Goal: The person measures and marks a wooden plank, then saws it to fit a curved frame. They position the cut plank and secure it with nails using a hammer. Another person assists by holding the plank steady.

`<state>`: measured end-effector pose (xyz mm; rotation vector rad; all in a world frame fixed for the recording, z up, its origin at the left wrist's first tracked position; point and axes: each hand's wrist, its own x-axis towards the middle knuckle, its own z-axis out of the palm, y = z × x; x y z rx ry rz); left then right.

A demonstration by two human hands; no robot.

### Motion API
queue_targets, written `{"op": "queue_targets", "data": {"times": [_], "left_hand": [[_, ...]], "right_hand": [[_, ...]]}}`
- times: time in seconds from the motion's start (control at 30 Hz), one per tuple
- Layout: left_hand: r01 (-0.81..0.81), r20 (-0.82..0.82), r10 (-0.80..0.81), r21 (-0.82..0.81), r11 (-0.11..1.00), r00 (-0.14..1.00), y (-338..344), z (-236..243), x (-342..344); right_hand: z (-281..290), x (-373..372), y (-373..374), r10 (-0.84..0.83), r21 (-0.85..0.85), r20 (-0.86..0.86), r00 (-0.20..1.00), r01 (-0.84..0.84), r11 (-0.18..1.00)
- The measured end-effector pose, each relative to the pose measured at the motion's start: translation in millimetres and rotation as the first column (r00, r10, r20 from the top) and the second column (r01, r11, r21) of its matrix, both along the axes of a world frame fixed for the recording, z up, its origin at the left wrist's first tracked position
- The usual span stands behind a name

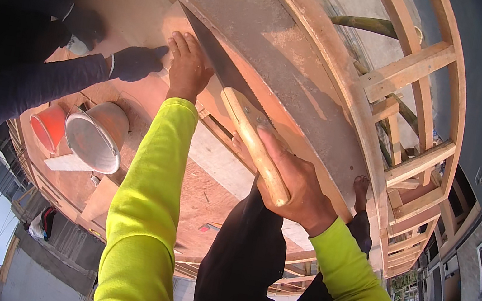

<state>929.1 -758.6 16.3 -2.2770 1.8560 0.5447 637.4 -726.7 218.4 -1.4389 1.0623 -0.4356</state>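
Your left arm reaches forward almost straight in its yellow-green sleeve, and the left hand [188, 66] lies palm down on the wood with its fingers pointing toward the far side and its thumb spread out toward the blade. Your right arm bends at the elbow, coming in from the lower right, and your right hand [294, 181] is wrapped firmly around the wooden handle of the handsaw [216, 49]. Your two hands are well apart, the right one nearer your body. The saw runs out from your right fist, its blade slanting away to the far left along the long wooden board [296, 137] and passing just to the right of your left hand. A co-worker's gloved hand [138, 62] reaches in from the left, close beside your left fingers. Toward the left edge of the wooden platform [202, 195] sit a grey bucket [114, 121] and, beside it, an orange bucket [47, 131]. Along the platform's right edge stands an open timber frame [415, 68], and a bare foot [361, 191] shows near that edge.
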Motion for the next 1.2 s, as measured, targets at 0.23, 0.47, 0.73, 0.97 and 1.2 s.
{"op": "queue_targets", "data": {"times": [0.23,0.47,0.73,0.97,1.2], "left_hand": [[0.149,0.139,-0.162,0.096,0.984,0.977,-0.7,-2.0,-6.7],[0.081,0.092,-0.090,0.096,0.992,0.992,10.8,-19.3,4.7],[0.084,0.081,-0.095,0.132,0.988,0.992,-2.9,-7.1,-20.8],[0.050,0.080,-0.053,0.044,0.998,0.995,-18.4,0.2,-12.9],[0.031,0.053,-0.037,0.106,0.994,0.998,-10.3,-2.7,-23.3]], "right_hand": [[20.2,-18.1,-15.9,0.034,-0.004,0.003,0.999,-0.034,0.999],[-7.7,27.8,-22.9,0.002,0.022,-0.012,1.000,-0.002,1.000],[-23.8,42.8,-60.3,0.003,-0.002,-0.053,0.999,-0.003,1.000],[41.8,-23.5,1.1,0.098,0.098,-0.116,0.988,-0.087,0.991],[-43.9,45.4,-64.2,0.001,-0.025,-0.036,0.999,-0.002,1.000]]}}
